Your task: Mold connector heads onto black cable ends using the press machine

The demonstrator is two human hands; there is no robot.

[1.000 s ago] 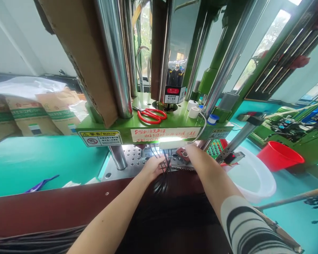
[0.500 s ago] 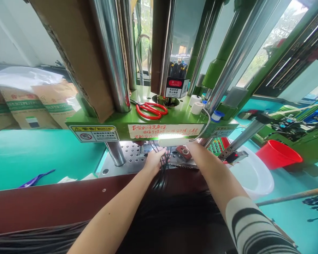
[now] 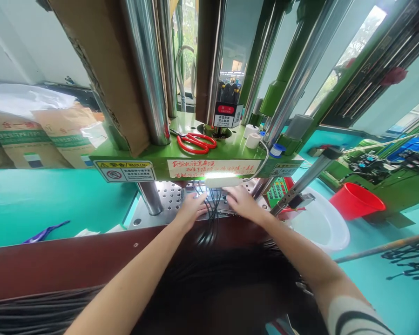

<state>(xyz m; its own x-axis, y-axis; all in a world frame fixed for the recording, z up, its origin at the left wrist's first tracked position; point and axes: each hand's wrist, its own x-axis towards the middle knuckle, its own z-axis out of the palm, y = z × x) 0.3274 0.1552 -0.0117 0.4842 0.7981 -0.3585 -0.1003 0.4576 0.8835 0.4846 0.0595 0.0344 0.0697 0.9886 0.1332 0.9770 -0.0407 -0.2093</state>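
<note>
My left hand [image 3: 190, 210] rests on the perforated metal press table [image 3: 169, 200], its fingers laid over thin black cables [image 3: 212, 218] that run from the mould area toward me. My right hand [image 3: 240, 201] lies just right of the same cables, fingers stretched forward under the lit white lamp bar [image 3: 221, 181]. The fingertips of both hands are partly hidden under the green press platen [image 3: 160, 160]. A large bundle of black cables [image 3: 223, 279] lies across my lap side of the brown bench edge [image 3: 73, 260].
Red scissors [image 3: 195, 142] and white tape rolls [image 3: 252, 137] sit on the green platen between chrome columns [image 3: 148, 83]. A white basin [image 3: 321, 225] and a red bucket [image 3: 356, 202] stand to the right. Paper sacks [image 3: 38, 139] stack at the left. A keypad [image 3: 278, 190] sits right of the mould.
My right hand has moved left from the red part by the keypad to beside the cables. My left hand has slid slightly forward on the cables. The view has shifted a little.
</note>
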